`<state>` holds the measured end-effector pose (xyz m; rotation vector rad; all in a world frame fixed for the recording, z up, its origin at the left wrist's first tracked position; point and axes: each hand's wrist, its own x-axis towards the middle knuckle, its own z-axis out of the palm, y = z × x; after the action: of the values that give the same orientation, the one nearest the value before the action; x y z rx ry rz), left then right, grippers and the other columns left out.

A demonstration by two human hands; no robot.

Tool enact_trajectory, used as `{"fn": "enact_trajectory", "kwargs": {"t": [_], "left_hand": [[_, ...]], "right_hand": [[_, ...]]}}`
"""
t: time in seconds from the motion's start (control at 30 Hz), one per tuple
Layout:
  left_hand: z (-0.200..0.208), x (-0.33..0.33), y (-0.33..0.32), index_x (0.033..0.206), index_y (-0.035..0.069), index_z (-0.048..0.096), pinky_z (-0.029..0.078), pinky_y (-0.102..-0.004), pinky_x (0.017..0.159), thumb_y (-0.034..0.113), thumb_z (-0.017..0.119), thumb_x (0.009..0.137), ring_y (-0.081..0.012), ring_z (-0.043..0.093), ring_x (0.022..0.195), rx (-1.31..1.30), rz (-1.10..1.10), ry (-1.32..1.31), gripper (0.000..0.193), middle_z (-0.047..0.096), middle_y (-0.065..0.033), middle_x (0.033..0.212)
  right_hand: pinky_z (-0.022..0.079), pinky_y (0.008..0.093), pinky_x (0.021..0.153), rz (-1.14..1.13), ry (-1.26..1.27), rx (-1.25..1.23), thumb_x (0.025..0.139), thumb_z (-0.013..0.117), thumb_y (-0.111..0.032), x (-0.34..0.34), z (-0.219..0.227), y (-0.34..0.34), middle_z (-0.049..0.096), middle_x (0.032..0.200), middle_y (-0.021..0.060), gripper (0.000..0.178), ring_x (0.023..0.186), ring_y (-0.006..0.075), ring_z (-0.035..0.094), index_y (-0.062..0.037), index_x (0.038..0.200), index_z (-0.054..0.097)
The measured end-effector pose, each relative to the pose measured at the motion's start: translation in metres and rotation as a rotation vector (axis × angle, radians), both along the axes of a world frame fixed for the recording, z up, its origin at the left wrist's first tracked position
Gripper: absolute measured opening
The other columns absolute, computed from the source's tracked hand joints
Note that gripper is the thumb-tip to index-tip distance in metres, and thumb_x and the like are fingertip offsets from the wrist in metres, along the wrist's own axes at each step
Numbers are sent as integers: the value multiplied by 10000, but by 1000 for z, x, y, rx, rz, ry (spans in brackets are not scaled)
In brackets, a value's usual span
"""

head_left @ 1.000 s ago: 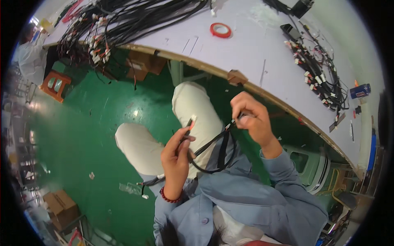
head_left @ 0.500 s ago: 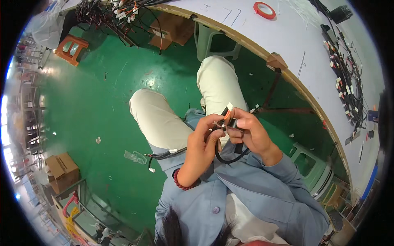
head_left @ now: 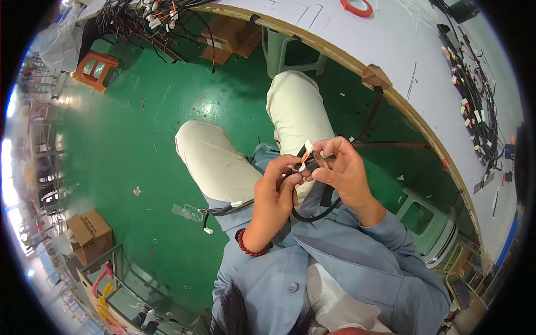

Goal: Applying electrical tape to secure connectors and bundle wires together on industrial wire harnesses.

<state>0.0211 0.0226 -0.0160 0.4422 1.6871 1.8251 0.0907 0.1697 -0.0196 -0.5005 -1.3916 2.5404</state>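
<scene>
Pinched in the left hand (head_left: 270,196), the black cable (head_left: 317,218) points its white connector (head_left: 309,146) forward, beside the black piece (head_left: 312,162) the right hand (head_left: 350,177) grips.

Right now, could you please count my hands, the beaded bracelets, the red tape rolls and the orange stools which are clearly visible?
Hands: 2 (left hand, right hand)
Beaded bracelet: 1
Red tape roll: 1
Orange stool: 1
Total: 5

We can read no words or numbers. Printing on the cardboard box (head_left: 94,245), well left of our left hand (head_left: 272,195) and its grip, is too small; thin lines on the white tabletop (head_left: 385,42), beyond the grip, spell nothing legible.
</scene>
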Motion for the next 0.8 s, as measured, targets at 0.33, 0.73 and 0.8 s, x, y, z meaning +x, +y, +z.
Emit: {"fn": "enact_trajectory", "kwargs": {"t": [0.33, 0.73, 0.8], "left_hand": [[-18, -6, -2, 1195, 56, 389, 384, -203, 499, 24, 450, 924, -86, 484, 563, 126, 46, -121, 280, 513, -53, 789], [-6, 4, -10, 1078, 16, 513, 302, -187, 432, -14, 463, 918, -49, 400, 458, 72, 15, -27, 171, 575, -73, 778], [-2, 2, -8, 1037, 30, 523, 278, -179, 417, 79, 421, 962, -47, 385, 449, 63, 79, -181, 136, 541, -52, 699]], "right_hand": [[464, 267, 832, 79, -72, 3, 787, 593, 19, 5, 1, 8, 536, 1075, 98, 150, 927, 124, 544, -2, 915, 517], [419, 276, 840, 24, -38, 79, 698, 770, -84, 8, -7, 1, 517, 1077, 105, 241, 934, 152, 518, -11, 781, 555], [445, 260, 827, 18, -1, 66, 702, 761, -37, 9, -15, -1, 510, 1069, 96, 221, 926, 134, 524, 2, 789, 562]]}}
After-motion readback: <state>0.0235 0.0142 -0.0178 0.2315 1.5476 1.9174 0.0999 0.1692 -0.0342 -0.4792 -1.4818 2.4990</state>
